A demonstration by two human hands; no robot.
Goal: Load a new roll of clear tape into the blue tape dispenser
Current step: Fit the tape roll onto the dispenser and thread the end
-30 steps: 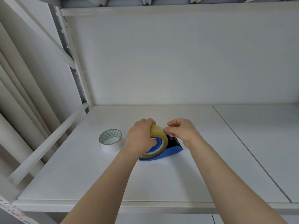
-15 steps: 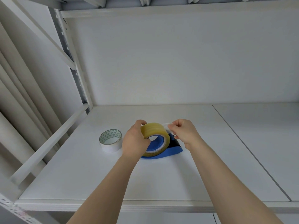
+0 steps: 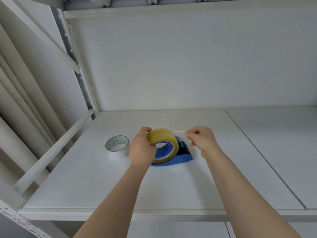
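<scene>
Here, mid-frame on the shelf (image 3: 85, 186), the left hand (image 3: 141, 150) grips the tape roll (image 3: 163, 145) seated in the blue dispenser (image 3: 181, 156); the right hand (image 3: 201, 139) pinches its loose tape end (image 3: 180, 131)

The roll of clear tape (image 3: 163, 143) (yellowish in bulk) stands on edge, seated on the blue hub of the blue tape dispenser (image 3: 178, 156), which lies on the white shelf. A loose transparent strip (image 3: 180, 132) runs rightward from the roll's top, above the dispenser's serrated end.
</scene>
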